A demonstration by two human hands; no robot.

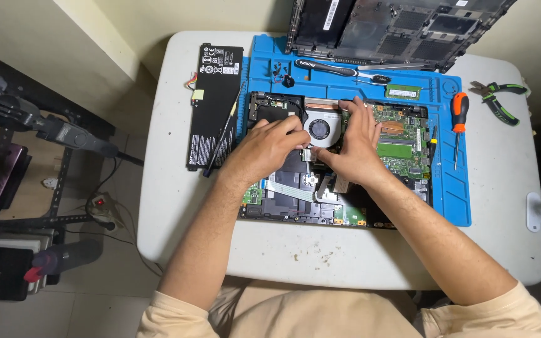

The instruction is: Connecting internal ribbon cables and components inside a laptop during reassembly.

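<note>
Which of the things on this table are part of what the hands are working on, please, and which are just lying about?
In hand:
left hand
right hand
cooling fan
opened laptop base
green circuit board

Lying about:
black battery pack
orange-handled screwdriver
green-handled pliers
memory stick
removed bottom cover
blue mat
</note>
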